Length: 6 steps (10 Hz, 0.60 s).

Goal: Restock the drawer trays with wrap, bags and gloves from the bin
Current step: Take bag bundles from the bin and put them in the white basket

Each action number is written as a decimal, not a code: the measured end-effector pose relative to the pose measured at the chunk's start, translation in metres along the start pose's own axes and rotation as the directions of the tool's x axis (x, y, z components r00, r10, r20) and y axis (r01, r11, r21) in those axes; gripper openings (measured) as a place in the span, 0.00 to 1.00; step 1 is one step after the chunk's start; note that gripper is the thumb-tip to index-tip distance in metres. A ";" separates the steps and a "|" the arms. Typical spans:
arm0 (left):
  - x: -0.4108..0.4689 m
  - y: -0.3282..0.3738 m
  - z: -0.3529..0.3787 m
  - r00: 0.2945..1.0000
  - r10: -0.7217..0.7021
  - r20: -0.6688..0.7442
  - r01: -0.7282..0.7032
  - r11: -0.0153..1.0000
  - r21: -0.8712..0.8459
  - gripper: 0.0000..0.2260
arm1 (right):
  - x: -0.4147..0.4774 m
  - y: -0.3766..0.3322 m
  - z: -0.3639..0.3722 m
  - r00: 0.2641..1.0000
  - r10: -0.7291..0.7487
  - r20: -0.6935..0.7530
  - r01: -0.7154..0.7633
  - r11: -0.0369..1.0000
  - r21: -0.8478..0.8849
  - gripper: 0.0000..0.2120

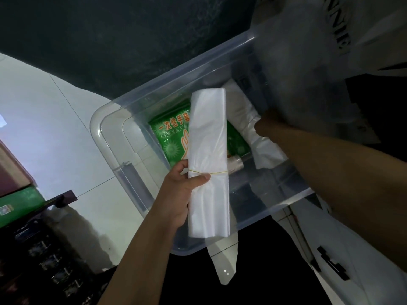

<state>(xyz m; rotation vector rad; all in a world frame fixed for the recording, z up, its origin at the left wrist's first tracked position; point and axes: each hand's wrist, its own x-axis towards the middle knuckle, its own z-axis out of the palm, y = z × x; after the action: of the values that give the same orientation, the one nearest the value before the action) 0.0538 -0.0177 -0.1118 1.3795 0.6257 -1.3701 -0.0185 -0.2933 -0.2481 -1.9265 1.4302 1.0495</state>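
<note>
White plastic bags [208, 139], bundled with a yellow rubber band [218, 172], sit in the left hand [179, 194], fingers clamped round them above the clear bin [96, 133]. A green glove pack [170, 139] lies inside. The right hand [267, 126] reaches into the bin; whether its fingers grip anything, I cannot tell.

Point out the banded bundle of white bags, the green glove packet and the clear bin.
bundle of white bags [208, 148]: head view, middle of its front face.
green glove packet [171, 137]: head view, printed front.
clear bin [95, 133]: head view, left corner rim.
</note>
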 end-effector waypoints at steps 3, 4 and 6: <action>-0.012 0.004 -0.018 0.996 -0.041 0.074 0.040 0.999 0.011 0.21 | -0.007 -0.011 0.007 0.978 0.066 0.196 -0.099 0.982 0.161 0.28; -0.020 0.007 -0.025 0.994 -0.044 0.095 0.044 0.999 0.004 0.27 | -0.015 -0.015 0.000 0.980 0.052 0.194 -0.085 0.982 0.166 0.26; -0.063 0.032 -0.028 0.988 -0.032 0.148 0.034 0.999 -0.008 0.27 | -0.076 -0.013 -0.035 0.962 0.070 0.263 -0.165 0.920 0.356 0.26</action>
<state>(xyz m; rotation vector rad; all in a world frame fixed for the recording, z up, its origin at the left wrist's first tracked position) 0.0797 0.0159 -0.0488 1.2508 0.5586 -1.4783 -0.0075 -0.2745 -0.1668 -1.4025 1.4923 0.9460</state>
